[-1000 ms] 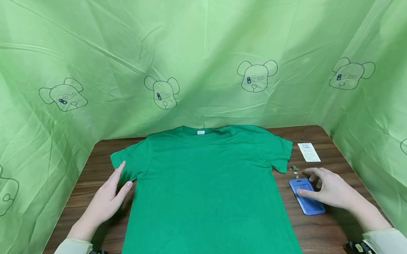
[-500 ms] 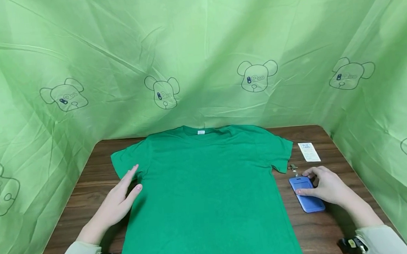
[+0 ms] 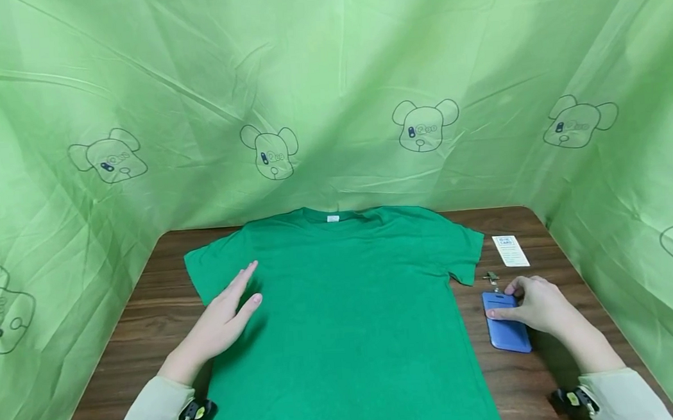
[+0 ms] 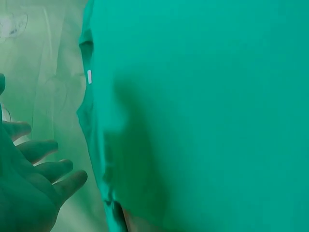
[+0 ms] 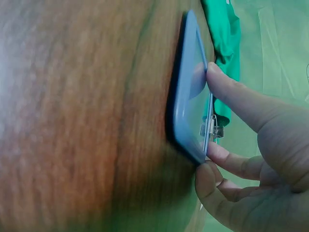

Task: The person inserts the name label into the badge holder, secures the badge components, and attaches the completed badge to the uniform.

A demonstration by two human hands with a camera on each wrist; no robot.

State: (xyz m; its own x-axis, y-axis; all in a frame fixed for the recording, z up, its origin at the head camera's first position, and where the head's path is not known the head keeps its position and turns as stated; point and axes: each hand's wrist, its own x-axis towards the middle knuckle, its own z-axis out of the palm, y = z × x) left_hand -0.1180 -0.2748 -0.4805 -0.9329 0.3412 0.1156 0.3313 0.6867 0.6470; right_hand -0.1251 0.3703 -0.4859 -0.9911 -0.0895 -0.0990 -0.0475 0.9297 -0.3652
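Note:
A blue badge holder (image 3: 509, 335) with a metal clip (image 3: 492, 278) at its top is held by my right hand (image 3: 542, 306). In the right wrist view, the thumb (image 5: 227, 89) is at one long edge of the holder (image 5: 182, 104) and the fingers (image 5: 205, 179) at the opposite edge; a dark shadow lies beneath it. My left hand (image 3: 219, 323) hovers over the left side of a green T-shirt (image 3: 355, 324), fingers straight, thumb apart, nothing held. Its shadow falls on the cloth in the left wrist view, where the hand (image 4: 29, 179) shows at the left.
The T-shirt lies spread flat on a dark wooden table (image 3: 153, 330), collar away from me. A white printed card (image 3: 510, 251) lies beyond the badge holder, right of the shirt's sleeve. Green curtains (image 3: 329, 95) with drawn animal heads enclose the back and both sides.
My left hand has moved rightward, from the shirt's left edge to over its body. In the right hand's grip, the badge holder has turned a little straighter. Shirt and card stay put.

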